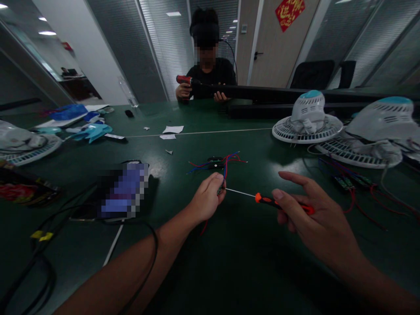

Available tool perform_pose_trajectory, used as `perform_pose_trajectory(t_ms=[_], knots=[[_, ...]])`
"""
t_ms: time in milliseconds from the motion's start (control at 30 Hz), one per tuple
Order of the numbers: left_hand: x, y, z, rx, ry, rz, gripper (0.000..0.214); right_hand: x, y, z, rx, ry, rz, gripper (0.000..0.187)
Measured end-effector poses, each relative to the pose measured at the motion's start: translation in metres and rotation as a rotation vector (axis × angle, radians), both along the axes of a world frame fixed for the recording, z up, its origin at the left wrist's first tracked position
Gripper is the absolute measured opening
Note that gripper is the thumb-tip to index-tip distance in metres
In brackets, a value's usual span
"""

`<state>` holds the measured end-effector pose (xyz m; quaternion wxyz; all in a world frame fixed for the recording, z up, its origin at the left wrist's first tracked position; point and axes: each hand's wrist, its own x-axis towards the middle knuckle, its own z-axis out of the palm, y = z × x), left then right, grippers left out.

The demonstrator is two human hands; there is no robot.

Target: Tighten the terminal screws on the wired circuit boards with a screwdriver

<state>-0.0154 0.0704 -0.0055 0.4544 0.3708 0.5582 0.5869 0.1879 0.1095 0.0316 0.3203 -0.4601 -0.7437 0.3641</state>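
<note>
My left hand is closed around a small green circuit board, mostly hidden by the fingers. Red and blue wires come out above the fist, and a red wire hangs below it. In my right hand is a screwdriver with an orange and black handle, held between thumb and fingers while the index finger points away. Its thin shaft reaches left, and the tip meets the board at my left fingers. Just beyond lies another small board with a black part, with red and blue wires.
White fan-like housings stand at right, near more wired boards. A phone on a stand and black cables occupy the left. Paper scraps lie mid-table. Across the table, a person holds a red power tool by long black bars.
</note>
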Motion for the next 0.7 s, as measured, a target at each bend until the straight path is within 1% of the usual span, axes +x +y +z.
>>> perform_pose_trajectory(t_ms=[267,400,567,700], knots=[[0.0007,-0.0010,0.0007,0.003,-0.014,-0.002,0.029,-0.0011,-0.0016,0.0005,0.005,0.049,-0.048,0.062],[0.0012,-0.0010,0.0019,0.002,-0.012,-0.003,0.029,-0.0037,-0.0027,0.0030,0.021,0.047,-0.065,0.062],[0.0001,-0.0006,-0.0008,0.025,0.011,-0.025,0.029,-0.0044,-0.0033,0.0049,0.035,0.011,-0.078,0.060],[0.0005,-0.0009,0.0002,0.022,0.024,-0.013,0.028,-0.0029,-0.0034,0.0034,0.029,0.077,-0.105,0.068]])
